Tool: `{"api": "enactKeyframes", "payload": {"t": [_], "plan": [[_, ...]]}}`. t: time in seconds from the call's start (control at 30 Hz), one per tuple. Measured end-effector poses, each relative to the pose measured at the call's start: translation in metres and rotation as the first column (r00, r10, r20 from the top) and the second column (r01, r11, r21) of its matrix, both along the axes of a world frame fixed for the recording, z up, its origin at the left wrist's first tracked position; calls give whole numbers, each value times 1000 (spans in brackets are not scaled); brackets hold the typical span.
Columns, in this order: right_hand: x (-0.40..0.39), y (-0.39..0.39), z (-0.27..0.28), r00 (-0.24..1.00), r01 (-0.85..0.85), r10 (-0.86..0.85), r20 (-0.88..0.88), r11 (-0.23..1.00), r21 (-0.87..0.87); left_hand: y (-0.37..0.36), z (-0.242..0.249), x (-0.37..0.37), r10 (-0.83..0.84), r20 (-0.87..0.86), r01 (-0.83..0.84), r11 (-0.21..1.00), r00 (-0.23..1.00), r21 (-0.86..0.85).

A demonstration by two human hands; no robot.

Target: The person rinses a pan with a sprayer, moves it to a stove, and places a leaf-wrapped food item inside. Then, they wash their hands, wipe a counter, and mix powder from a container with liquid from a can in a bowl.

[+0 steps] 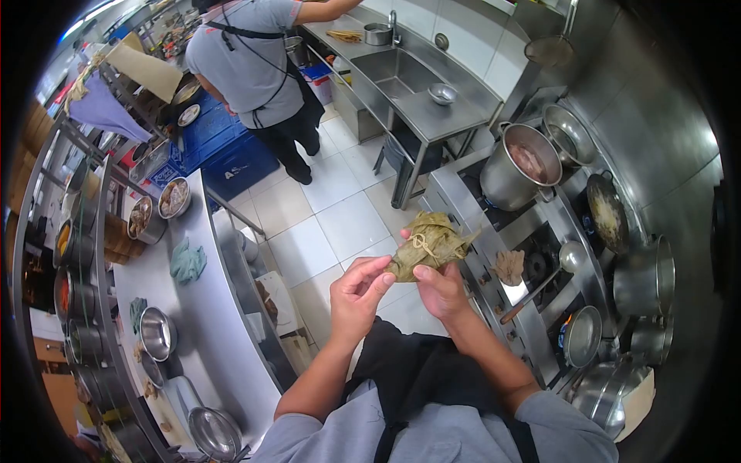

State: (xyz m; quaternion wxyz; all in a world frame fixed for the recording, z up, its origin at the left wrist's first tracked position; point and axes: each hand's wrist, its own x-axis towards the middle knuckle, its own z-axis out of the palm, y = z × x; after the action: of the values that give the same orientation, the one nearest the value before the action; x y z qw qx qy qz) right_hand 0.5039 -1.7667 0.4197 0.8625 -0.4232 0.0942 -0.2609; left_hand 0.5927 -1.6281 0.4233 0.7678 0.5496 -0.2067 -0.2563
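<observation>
A parcel wrapped in dull green leaves (434,248) is held up in front of my chest, tied with a thin pale strip knotted on its upper face. My right hand (443,295) grips it from below, thumb on the near side and a fingertip showing at the far side. At the parcel's left corner, the thumb and forefinger of my left hand (360,292) pinch the leaf edge. The parcel's contents are hidden by the leaves.
On my right, a stove carries a tall pot (522,166), a ladle (571,257) and a pan (582,336) over a flame. To the left runs a steel counter (220,324) with bowls and a green cloth (187,261). Ahead, a person (248,73) stands near the sink (394,76).
</observation>
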Motion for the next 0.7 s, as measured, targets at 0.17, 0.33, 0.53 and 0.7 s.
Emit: {"api": "enactKeyframes", "payload": {"t": [0.17,0.33,0.53,0.7], "plan": [[-28,0,-5,994,98,-97,-46,995,17,-8,0,-20,-24,355,-22,992,935,125],[-47,-23,-4,989,150,-150,-3,988,36,-36,-9,-25,-169,158,157,984,973,83],[-84,-51,-3,983,181,-183,22,981,64,-71,-9,-63,-152,57,157,984,987,-89],[-138,-75,0,975,198,-205,90,977,81,-108,-20,-121,-231,-101,213,962,968,-169]]}}
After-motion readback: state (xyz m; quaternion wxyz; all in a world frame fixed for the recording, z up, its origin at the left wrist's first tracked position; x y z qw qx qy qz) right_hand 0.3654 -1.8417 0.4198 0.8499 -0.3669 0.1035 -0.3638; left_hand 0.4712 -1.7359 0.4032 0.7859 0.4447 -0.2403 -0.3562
